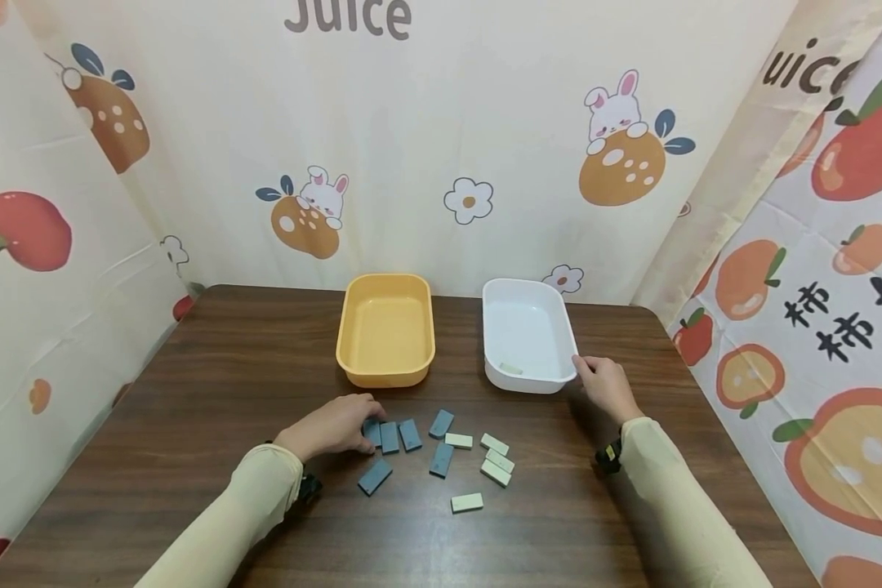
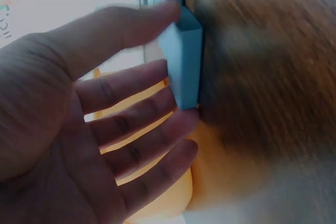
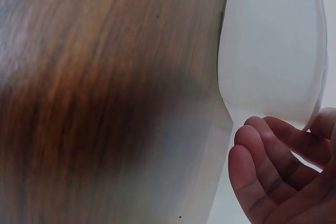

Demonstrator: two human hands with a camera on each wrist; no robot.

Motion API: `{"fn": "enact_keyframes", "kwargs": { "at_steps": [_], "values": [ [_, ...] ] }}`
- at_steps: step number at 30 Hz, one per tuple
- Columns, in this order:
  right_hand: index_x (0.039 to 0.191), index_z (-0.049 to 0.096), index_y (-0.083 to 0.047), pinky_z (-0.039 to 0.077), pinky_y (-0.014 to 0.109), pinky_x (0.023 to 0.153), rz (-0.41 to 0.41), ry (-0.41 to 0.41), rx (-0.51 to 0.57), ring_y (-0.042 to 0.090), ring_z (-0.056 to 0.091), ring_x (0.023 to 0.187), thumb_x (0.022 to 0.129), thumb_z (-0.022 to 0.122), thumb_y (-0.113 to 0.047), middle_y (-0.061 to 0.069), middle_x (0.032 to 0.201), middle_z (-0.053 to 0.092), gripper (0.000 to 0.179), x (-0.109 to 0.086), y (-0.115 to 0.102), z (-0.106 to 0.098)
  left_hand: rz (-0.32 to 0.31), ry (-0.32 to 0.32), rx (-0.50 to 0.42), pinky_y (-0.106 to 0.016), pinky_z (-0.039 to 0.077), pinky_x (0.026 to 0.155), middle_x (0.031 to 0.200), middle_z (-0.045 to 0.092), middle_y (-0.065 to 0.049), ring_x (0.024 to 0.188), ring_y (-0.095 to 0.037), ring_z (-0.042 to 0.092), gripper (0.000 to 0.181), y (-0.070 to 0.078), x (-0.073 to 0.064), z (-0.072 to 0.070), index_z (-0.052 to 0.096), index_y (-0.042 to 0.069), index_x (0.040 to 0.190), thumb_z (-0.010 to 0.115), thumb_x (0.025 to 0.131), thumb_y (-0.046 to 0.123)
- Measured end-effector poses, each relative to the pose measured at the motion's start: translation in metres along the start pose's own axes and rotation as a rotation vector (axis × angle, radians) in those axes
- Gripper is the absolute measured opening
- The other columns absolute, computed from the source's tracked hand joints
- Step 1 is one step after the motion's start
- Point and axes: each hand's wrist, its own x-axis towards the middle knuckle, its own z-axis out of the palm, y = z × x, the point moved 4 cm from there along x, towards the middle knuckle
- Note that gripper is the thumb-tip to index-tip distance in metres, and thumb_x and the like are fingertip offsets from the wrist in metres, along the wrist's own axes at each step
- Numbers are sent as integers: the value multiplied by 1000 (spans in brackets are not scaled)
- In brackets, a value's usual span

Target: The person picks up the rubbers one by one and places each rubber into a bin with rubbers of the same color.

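My left hand (image 1: 341,425) reaches down at the leftmost blue-grey block (image 1: 371,431), its fingers spread and loosely bent. In the left wrist view the thumb lies over one end of this block (image 2: 184,61) and the fingertips come right up to its side. At the white plastic bin (image 1: 529,331), my right hand (image 1: 607,388) pinches the near right corner of the rim between thumb and index finger. In the right wrist view the other fingers (image 3: 244,166) curl loosely below that rim. One pale cream block (image 1: 510,369) lies inside the white bin.
A yellow bin (image 1: 385,327) stands left of the white one. Several more blue-grey blocks (image 1: 389,438) and several cream blocks (image 1: 466,502) are scattered on the dark wooden table (image 1: 265,351). A printed curtain (image 1: 426,122) hangs behind and along both sides.
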Motion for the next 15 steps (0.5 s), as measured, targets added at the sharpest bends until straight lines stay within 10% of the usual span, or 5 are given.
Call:
{"fn": "enact_keyframes", "kwargs": {
  "at_steps": [15],
  "values": [
    [88,65,3,43,29,62,19,0,-16,20,59,70,105,37,-39,13,78,65,52,0,-1,2,-28,51,-54,-41,50,90,109,63,0,96,-16,57,30,-8,-6,-4,69,15,112,76,83,19]
  ]
}}
